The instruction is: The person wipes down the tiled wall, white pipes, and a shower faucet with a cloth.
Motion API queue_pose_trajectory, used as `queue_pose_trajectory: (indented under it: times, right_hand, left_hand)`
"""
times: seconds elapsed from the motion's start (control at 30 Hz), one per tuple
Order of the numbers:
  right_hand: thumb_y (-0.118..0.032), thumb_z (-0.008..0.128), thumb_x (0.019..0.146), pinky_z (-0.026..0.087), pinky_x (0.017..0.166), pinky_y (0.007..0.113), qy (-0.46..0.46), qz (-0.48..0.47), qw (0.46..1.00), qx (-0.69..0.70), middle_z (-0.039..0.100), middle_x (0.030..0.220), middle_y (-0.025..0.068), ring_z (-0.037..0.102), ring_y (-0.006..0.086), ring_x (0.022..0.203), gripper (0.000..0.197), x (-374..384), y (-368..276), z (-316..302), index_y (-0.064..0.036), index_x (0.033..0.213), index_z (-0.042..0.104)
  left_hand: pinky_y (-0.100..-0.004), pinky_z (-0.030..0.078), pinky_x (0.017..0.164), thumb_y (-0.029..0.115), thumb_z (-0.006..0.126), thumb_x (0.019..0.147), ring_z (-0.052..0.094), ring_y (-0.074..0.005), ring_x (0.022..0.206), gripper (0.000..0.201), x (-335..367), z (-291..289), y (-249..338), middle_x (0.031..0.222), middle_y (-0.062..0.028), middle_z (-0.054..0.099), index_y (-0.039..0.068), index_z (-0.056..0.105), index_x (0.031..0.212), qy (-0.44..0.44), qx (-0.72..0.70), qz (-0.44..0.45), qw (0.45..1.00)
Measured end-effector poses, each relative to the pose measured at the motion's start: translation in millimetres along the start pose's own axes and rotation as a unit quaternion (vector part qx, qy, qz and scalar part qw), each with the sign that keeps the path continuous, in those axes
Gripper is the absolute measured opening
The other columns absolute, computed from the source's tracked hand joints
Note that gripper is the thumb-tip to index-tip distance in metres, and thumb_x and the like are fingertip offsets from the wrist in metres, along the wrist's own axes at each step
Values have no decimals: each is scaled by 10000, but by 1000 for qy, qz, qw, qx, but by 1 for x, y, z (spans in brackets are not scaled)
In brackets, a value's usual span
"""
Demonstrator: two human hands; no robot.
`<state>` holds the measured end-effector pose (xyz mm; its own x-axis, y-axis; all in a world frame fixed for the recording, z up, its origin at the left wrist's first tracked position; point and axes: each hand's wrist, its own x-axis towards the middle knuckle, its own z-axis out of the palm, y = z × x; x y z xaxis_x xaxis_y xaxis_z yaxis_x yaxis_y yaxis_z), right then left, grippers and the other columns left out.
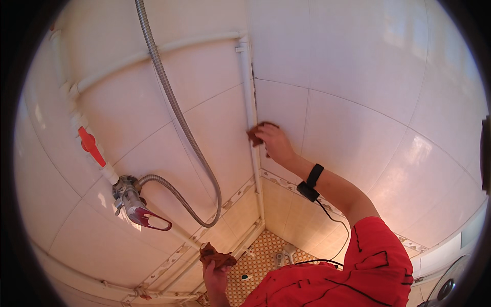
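Observation:
My right hand [276,146] is raised to the corner of the tiled walls, closed on a brown cloth [255,135]. That cloth lies against the white vertical pipe [247,87] running down the corner. Lower down, my left hand [216,279] grips a second crumpled brown cloth [217,257], held up in front of the left wall's lower part. Its fingers are partly hidden by the cloth. A black band with a small box [309,188] sits on my right wrist, and a thin cable hangs from it.
A shower mixer [140,210] with a looping metal hose [176,110] juts from the left wall. Above it is a red valve handle [91,146] on white pipes. Patterned floor tiles [271,245] show below, with pipe fittings [284,256] near the corner. A round object [447,286] stands lower right.

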<state>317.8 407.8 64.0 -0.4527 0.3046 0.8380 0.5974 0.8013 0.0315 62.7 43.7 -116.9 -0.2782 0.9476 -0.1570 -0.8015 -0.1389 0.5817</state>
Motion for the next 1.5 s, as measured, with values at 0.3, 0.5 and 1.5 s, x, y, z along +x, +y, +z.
queue_pose_trajectory:
  times: [0.3,0.5,1.5]
  right_hand:
    - [-26,669,747,439,888,390,371,96,922,-50,544,1078,172,490,346,965,337,228,-25,-27,19,1077,620]
    - [-117,707,739,447,833,393,155,318,932,-78,547,1081,177,509,310,1000,289,264,-43,-32,56,962,647]
    - [-55,651,727,522,760,402,162,126,977,53,521,1011,173,547,335,982,277,165,-53,12,46,982,607]
  left_hand:
    - [-337,507,650,140,541,928,565,-174,702,359,6,34,-4,1082,-95,613,128,447,1274,-28,26,9,999]
    - [-316,475,638,158,537,918,592,-212,814,390,-10,14,-1,1109,-115,582,102,426,1288,-4,35,61,998]
    - [-282,446,649,206,617,866,570,-230,978,437,12,58,5,1153,-100,571,100,448,1255,7,86,101,991]
